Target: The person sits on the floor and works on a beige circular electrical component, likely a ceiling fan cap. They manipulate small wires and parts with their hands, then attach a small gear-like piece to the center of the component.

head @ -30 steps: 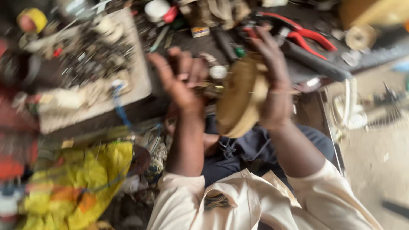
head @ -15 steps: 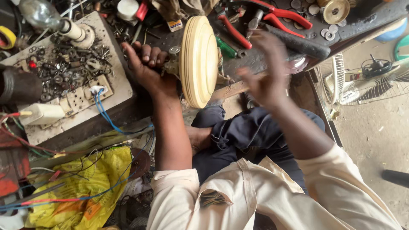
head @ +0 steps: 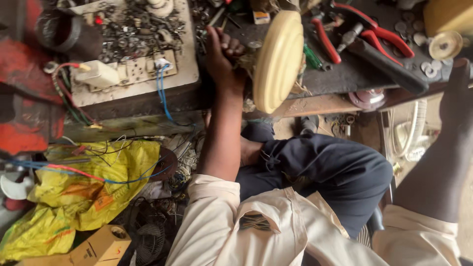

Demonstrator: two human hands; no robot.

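Far left, a crumpled yellow plastic bag (head: 84, 197) lies on the floor with thin red and blue wires trailing over it, a brown cardboard box (head: 98, 245) just below it. Above, a pale board (head: 185, 64) on the dark workbench (head: 345, 79) carries a heap of small grey metal bits and a white plug block with blue leads.

The left hand (head: 222, 56) is clenched around the back of a cream-coloured ribbed disc (head: 278, 61), round and dished like a motor cover, held on edge above the bench's front edge, over the dark trouser lap. Just beyond the disc lie red-handled pliers (head: 379, 37) and a matte black tool handle, with a few flat washers scattered near.

At the far right the right hand (head: 458, 93) reaches to the bench edge; whether it grips anything I cannot tell.
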